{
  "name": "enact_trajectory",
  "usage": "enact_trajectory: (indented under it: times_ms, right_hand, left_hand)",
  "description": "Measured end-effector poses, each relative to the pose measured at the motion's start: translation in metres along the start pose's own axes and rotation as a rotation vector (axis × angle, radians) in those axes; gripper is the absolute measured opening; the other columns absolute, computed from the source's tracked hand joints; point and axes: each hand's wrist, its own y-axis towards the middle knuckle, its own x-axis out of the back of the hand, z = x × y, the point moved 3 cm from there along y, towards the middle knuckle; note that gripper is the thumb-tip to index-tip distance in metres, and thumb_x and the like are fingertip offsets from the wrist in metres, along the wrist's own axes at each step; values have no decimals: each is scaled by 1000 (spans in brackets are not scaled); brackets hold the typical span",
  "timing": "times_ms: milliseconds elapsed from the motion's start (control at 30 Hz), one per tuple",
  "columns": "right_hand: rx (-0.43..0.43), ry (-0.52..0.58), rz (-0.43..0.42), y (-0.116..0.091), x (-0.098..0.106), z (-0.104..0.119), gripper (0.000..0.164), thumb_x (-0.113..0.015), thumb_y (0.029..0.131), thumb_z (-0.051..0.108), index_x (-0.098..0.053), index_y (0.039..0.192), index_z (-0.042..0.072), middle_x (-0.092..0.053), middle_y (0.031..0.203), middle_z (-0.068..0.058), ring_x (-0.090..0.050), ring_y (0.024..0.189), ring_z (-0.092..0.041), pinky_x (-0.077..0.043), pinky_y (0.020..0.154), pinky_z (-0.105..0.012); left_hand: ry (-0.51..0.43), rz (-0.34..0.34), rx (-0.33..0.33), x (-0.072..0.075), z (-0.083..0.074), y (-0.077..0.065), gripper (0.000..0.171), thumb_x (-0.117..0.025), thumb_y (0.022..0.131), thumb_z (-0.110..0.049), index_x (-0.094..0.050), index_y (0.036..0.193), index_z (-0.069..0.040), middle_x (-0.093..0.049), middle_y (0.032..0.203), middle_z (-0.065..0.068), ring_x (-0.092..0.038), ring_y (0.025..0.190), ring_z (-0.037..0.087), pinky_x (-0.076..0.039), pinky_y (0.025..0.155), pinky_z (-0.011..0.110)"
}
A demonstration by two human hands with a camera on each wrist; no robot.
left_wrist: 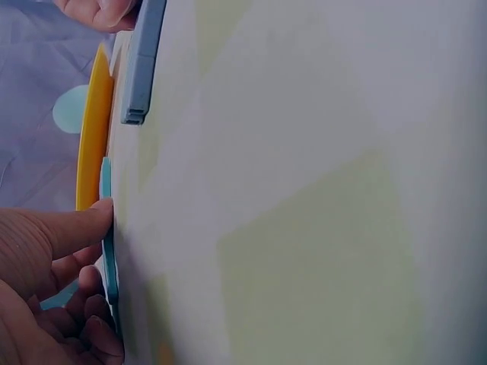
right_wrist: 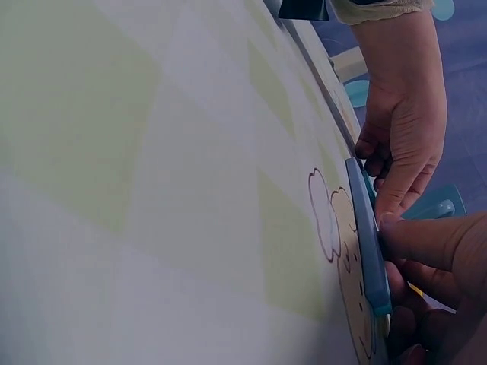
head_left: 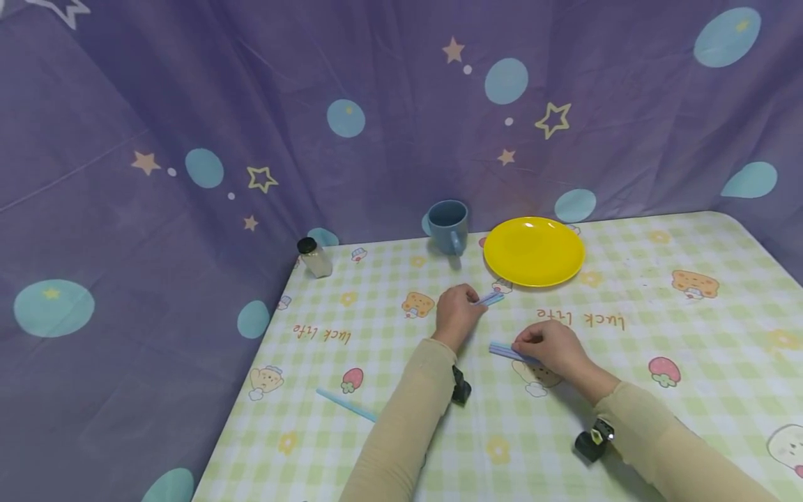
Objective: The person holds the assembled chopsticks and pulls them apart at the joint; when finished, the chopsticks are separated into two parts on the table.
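My left hand (head_left: 459, 312) is near the table's middle, its thumb and fingers pinching a narrow blue strip (head_left: 492, 298). In the left wrist view this strip looks teal and thin, edge-on and low over the cloth. Closer to me and to the right, my right hand (head_left: 555, 346) pinches a second blue strip (head_left: 502, 350) by its right part, the left end sticking out. Its end looks notched in the left wrist view, where the strip (left_wrist: 143, 68) shows blue-grey. A third, light-blue strip (head_left: 345, 404) lies on the cloth left of my left forearm, partly hidden by the sleeve.
A yellow plate (head_left: 533, 252) lies at the back, beyond both hands. To its left stands a blue mug (head_left: 448, 229). A black-capped shaker jar (head_left: 316, 258) stands at the back left corner. The checked tablecloth (head_left: 709, 446) runs back to a purple curtain (head_left: 401, 167).
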Motion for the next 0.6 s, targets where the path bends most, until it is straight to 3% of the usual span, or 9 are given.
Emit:
enact_trajectory:
  times_ms: [300, 600]
  right_hand:
    - [-5, 1, 1, -1, 0, 0, 11, -76, 86, 23, -77, 83, 13, -69, 82, 3, -58, 80, -16, -46, 79, -41]
    - [-16, 36, 23, -1, 5, 2, 14, -74, 87, 25, -77, 89, 11, -70, 89, 0, -58, 86, -19, -46, 82, -42]
  left_hand:
    - [-14, 18, 13, 3, 0, 0, 20, -82, 79, -26, -67, 85, -14, -61, 84, -4, -56, 83, 16, -45, 79, 32]
    - [36, -17, 3, 27, 9, 0, 19, -82, 79, -31, -68, 82, -18, -62, 81, -4, -57, 77, 17, -45, 71, 30]
